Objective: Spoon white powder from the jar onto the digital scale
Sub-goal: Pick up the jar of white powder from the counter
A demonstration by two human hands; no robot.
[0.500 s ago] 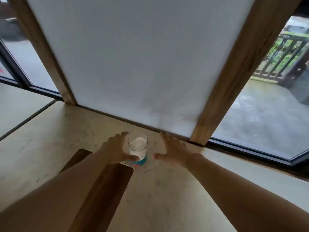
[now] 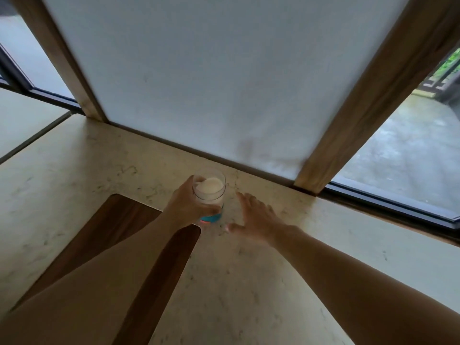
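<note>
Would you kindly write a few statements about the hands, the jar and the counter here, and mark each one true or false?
1. The left hand is wrapped around the jar. True.
2. The right hand holds a spoon. False: it is empty, fingers spread, beside the jar.
3. The jar has no lid on and shows white powder. True.
4. The jar stands on the wooden board. False: it is past the board's far corner, over the pale counter.
5. A digital scale sits beside the jar. False: none is in view.

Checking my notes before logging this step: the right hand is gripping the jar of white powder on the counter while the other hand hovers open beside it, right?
Not quite. In the head view the left hand grips the jar; the right hand hovers open beside it.
</note>
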